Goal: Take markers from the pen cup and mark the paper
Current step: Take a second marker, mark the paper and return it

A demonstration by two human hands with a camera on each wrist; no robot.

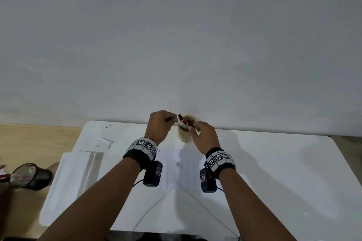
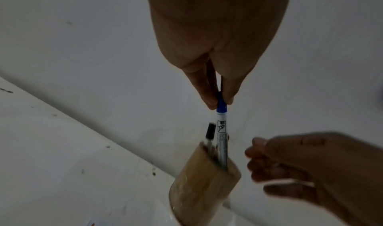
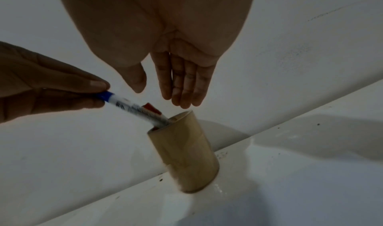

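Blue is the cap of the marker (image 2: 222,132) that the left hand (image 2: 215,52) pinches between thumb and finger, at the very top end. The lower part of its white barrel is inside the pen cup (image 3: 183,150), a tan cylinder that looks like cardboard or wood and stands at the far edge of the white table (image 1: 274,172), close to the wall. A red-capped marker (image 3: 152,109) and a black-capped marker (image 2: 209,133) also stand in the cup.

The right hand (image 3: 176,68) hovers just above the cup's rim with fingers straight and relaxed, holding nothing. The paper (image 1: 176,168) lies flat on the table, nearer to the person than the cup.

I judge the marker to be light, stiff and smooth plastic, so a small pinch can lift it. But a grip only on the cap is risky: the cap may pull off. The cup looks light too and may tip when the marker drags on the rim; the free hand could steady it. For writing, holding the barrel is better.
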